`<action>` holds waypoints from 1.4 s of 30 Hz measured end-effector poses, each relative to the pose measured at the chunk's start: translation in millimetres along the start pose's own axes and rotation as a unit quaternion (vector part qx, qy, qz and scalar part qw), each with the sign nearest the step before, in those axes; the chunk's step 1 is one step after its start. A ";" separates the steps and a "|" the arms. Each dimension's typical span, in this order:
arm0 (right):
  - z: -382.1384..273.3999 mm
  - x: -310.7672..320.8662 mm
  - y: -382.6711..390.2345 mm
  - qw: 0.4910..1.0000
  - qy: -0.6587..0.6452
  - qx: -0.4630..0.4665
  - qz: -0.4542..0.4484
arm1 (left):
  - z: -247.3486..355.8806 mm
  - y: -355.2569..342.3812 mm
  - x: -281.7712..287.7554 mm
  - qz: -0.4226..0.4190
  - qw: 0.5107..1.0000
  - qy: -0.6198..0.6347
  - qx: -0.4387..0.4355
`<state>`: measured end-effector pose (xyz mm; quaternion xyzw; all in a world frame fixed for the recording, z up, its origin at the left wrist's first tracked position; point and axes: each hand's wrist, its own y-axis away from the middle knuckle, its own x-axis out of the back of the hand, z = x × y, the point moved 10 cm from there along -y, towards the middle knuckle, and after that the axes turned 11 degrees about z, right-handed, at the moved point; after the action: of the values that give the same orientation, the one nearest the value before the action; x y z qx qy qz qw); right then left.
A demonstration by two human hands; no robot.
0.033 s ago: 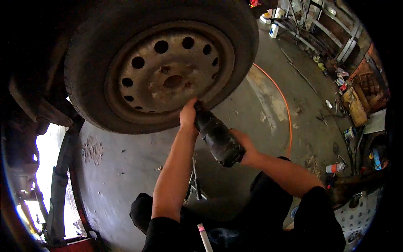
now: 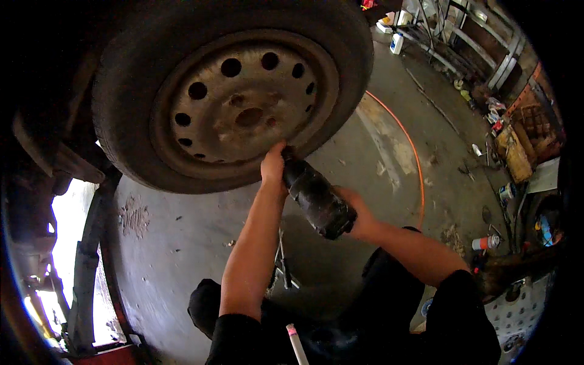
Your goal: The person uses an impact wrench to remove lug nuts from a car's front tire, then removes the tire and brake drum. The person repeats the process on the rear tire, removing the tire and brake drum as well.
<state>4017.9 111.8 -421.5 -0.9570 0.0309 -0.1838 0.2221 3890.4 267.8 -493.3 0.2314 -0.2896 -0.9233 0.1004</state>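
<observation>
A steel wheel [image 2: 207, 131] with a dark tyre [image 2: 125, 146] hangs off the floor ahead of me, rusty around its centre hole. Below its lower right rim, I hold a black impact wrench [image 2: 316, 201] pointed up toward the wheel. My left hand [image 2: 273, 165] is closed around the wrench's front end, close to the rim. My right hand [image 2: 360, 214] grips it at the rear, its fingers largely hidden behind the body. What sits on the wrench's nose is hidden by my left hand.
An orange hose [image 2: 415, 149] curves across the concrete floor toward my right knee. A metal cross-shaped tool [image 2: 285, 267] lies between my legs. Clutter, a spray can [image 2: 485, 243] and a metal frame [image 2: 480, 45] line the right. A white cigarette-like stick [image 2: 297, 344] shows at the bottom.
The wheel appears a touch further left. The wrench's rear end has tipped very slightly up and to the right; both hands keep their hold.
</observation>
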 end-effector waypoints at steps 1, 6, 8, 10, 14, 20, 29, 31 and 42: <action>-0.4 5.7 1.3 1.000 0.001 -0.004 0.001 | -6.0 3.1 -0.5 0.031 0.999 -0.009 0.013; 33.3 14.8 12.7 1.000 0.011 -0.020 0.007 | -15.8 -4.8 -4.5 0.029 0.999 -0.034 0.005; 55.3 21.4 21.5 0.999 0.017 -0.032 0.019 | -20.1 0.9 -10.4 0.039 0.998 -0.054 0.015; 67.1 24.7 27.4 0.999 -0.005 -0.045 0.028 | -27.1 6.1 -16.6 0.036 0.999 -0.013 0.023; 50.9 20.2 18.3 0.993 -0.047 -0.104 0.002 | -37.1 -7.6 -4.7 0.054 0.997 0.026 0.042; 107.9 17.4 37.4 0.973 -0.022 -0.228 -0.035 | -69.3 -19.2 16.5 0.100 0.993 -0.034 0.060; 76.9 -3.5 -3.0 0.915 -0.354 -0.189 0.038 | 17.7 19.4 -26.1 -0.015 0.991 0.122 -0.050; 101.1 -2.7 -5.7 0.893 -0.359 -0.240 0.123 | 39.9 88.0 -69.2 -0.128 0.972 0.196 -0.013; 22.9 -25.6 -64.2 0.934 -0.307 -0.130 0.125 | 78.1 60.9 -62.2 -0.172 0.979 0.103 -0.030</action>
<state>4001.1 182.6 -421.2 -0.9757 0.1041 0.1543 0.1158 3909.8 276.4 -378.3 0.3687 -0.2057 -0.9062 -0.0239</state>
